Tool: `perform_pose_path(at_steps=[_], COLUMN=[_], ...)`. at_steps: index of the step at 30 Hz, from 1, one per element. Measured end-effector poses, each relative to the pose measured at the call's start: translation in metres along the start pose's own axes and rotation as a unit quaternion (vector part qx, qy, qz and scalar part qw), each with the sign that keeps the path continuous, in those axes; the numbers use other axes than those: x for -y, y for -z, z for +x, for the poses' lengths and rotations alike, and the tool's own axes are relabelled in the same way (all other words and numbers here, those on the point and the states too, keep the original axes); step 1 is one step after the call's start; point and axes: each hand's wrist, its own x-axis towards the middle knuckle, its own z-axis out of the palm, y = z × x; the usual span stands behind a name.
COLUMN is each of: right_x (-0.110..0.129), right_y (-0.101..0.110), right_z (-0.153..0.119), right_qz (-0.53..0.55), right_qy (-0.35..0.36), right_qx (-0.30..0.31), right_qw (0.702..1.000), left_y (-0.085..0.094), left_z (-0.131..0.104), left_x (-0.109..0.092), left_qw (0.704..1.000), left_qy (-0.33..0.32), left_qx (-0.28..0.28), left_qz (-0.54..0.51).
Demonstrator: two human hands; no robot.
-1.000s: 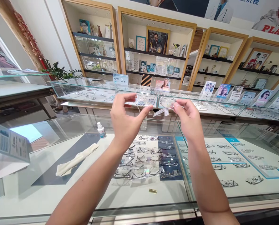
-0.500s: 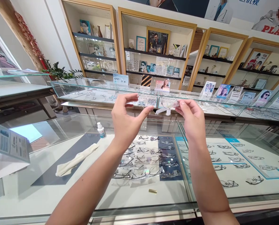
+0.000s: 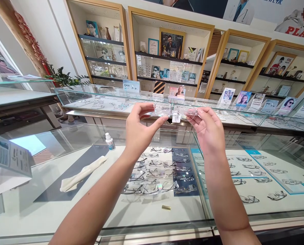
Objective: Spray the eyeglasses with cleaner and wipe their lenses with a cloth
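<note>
A pair of thin, clear-lensed glasses [image 3: 163,109] is held up above the glass counter, with a small white tag [image 3: 176,117] hanging near its middle. My left hand [image 3: 141,127] holds its left side, fingertips above and thumb below the lens. At the other end, my right hand [image 3: 210,129] pinches the frame's right side between thumb and fingers. Both lenses face the camera. Below to the left lie a crumpled cream cloth [image 3: 82,173] and a small white bottle [image 3: 110,141] standing upright.
Rows of glasses [image 3: 155,173] lie in the glass display counter [image 3: 175,217]. A small gold piece [image 3: 166,208] is near its front. A folded sign [image 3: 10,153] stands at left. Behind are another display case [image 3: 101,105] and wooden-framed shelves [image 3: 131,41].
The glasses have turned so both lenses and the tag face the camera more squarely. My right hand has rotated, showing more of its palm, and my left hand has shifted slightly right.
</note>
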Motion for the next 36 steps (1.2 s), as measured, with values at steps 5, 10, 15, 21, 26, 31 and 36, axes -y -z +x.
perform_pose_path(at_steps=[5,10,15,21,26,31,36], right_x=[0.000,-0.003,-0.010,-0.007,-0.003,-0.007,-0.007], right_y=[-0.002,-0.003,-0.001,0.008,0.011,0.010,0.011], right_z=[0.001,0.002,0.005,0.007,0.007,0.007,0.008], right_qz=[0.094,0.174,0.137,-0.044,-0.171,-0.194,-0.189], right_qy=[-0.033,-0.043,-0.010,0.112,0.172,0.152,0.137], right_qx=[-0.012,-0.002,-0.034,-0.055,0.030,0.088,0.123], right_qw=[0.995,0.984,0.990,0.991,0.970,0.965,0.964], left_y=[-0.003,-0.002,0.000,0.008,0.013,0.014,0.015], left_z=[0.001,0.004,0.004,0.007,0.009,0.006,0.005], left_x=[0.004,0.008,0.007,0.004,0.000,-0.007,-0.010], left_qw=[1.000,0.999,0.999,0.985,0.963,0.950,0.961], left_qy=[0.010,0.010,-0.043,-0.147,-0.222,-0.243,-0.204], left_qx=[0.002,0.012,0.003,0.012,0.058,0.092,0.115], left_qz=[-0.027,-0.050,-0.006,0.089,0.144,0.170,0.147])
